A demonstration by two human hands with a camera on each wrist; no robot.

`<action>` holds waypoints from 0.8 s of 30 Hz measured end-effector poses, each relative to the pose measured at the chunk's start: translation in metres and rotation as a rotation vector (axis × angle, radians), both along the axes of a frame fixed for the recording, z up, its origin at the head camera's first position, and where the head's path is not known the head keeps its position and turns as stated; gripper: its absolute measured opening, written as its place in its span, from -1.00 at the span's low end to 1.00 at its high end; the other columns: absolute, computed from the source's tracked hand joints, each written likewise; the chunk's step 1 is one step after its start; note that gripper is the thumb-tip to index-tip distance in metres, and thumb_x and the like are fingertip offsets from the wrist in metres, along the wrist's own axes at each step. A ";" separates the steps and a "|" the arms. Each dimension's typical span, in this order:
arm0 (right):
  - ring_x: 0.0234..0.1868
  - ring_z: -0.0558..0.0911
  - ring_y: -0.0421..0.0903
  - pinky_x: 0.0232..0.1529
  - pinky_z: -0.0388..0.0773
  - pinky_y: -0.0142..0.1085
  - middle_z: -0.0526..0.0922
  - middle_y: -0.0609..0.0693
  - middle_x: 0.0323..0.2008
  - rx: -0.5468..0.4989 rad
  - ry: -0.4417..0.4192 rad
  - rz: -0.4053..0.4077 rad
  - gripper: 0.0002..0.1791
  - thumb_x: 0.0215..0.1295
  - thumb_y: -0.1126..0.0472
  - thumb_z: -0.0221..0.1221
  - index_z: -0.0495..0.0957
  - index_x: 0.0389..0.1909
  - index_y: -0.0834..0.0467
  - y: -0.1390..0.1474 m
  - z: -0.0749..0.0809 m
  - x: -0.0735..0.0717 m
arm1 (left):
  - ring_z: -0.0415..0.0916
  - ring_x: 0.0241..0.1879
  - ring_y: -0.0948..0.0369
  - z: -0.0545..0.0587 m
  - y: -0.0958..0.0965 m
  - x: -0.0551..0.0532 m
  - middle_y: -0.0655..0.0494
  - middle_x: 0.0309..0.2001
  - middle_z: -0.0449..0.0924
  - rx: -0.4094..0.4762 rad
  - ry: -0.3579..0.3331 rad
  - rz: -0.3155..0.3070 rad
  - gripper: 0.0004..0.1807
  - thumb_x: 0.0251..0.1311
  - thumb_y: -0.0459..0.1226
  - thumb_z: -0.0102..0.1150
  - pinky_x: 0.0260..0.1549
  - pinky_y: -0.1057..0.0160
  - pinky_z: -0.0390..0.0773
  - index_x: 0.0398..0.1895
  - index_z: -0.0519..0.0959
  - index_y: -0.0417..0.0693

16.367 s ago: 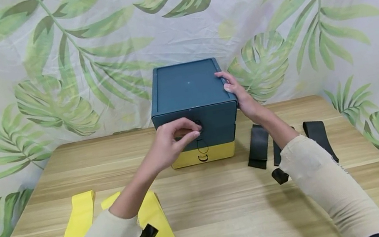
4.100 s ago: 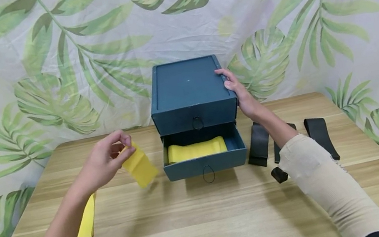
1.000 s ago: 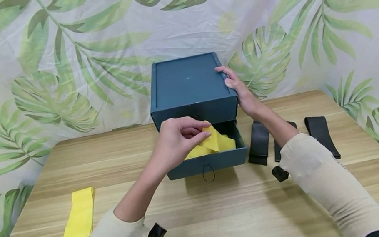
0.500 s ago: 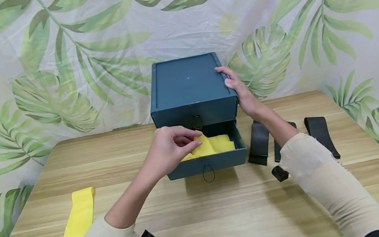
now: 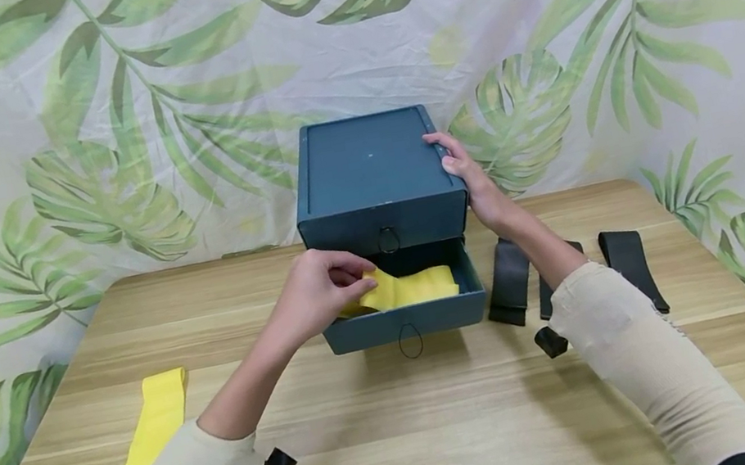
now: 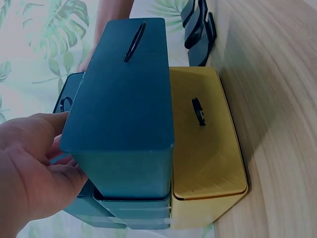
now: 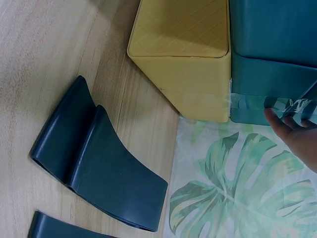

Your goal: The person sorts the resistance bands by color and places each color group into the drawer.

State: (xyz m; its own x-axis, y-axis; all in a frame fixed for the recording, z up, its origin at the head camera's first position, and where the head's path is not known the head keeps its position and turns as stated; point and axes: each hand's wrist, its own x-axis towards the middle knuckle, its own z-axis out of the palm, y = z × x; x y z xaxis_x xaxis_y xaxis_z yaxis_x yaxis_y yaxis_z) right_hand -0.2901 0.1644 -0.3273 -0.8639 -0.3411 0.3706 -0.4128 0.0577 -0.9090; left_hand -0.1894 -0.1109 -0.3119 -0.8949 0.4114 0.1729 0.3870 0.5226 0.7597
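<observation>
A small blue drawer cabinet stands at the back of the table, its middle drawer pulled out. My left hand pinches the left end of a flat yellow band lying across the inside of that drawer. In the left wrist view the drawer front hides the band, and the left hand reaches past the drawer's side. My right hand rests against the cabinet's right side near its top edge. In the right wrist view its fingers touch the blue wall, nearly straight.
The yellow bottom drawer is closed. Another yellow band lies folded on the table at the left. Several black bands lie to the right of the cabinet, partly behind the right arm. A leaf-patterned cloth hangs behind.
Since the earliest frame, the middle drawer has opened and yellow bands moved from the table into it. Lately my left hand shifted left and down, flattening the band. My right hand stayed put.
</observation>
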 end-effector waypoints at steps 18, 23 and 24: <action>0.55 0.02 0.19 0.49 -0.02 0.17 -0.16 0.13 0.63 0.003 -0.003 -0.004 -0.27 0.47 -0.01 -0.28 0.04 0.60 0.20 -0.001 0.001 0.002 | 0.55 -0.47 0.20 0.003 0.009 0.003 -0.12 -0.26 0.74 -0.390 0.175 -0.039 -0.85 0.36 -0.41 0.29 -0.47 0.31 0.59 -0.14 0.77 -0.33; 0.55 0.03 0.19 0.49 0.00 0.16 -0.15 0.13 0.62 0.001 0.000 0.001 -0.27 0.48 0.00 -0.29 0.04 0.60 0.20 0.000 0.001 0.002 | 0.61 -0.37 0.12 0.010 0.005 0.011 -0.17 -0.22 0.69 -0.394 0.257 -0.017 -0.81 0.37 -0.39 0.30 -0.37 0.25 0.67 -0.09 0.75 -0.36; 0.55 0.04 0.19 0.49 0.01 0.16 -0.15 0.13 0.62 0.000 0.000 0.003 -0.27 0.48 0.00 -0.29 0.04 0.60 0.20 0.000 0.001 0.002 | 0.65 -0.34 0.10 0.011 0.002 0.012 -0.17 -0.20 0.69 -0.370 0.267 -0.011 -0.81 0.37 -0.39 0.30 -0.34 0.22 0.69 -0.08 0.74 -0.37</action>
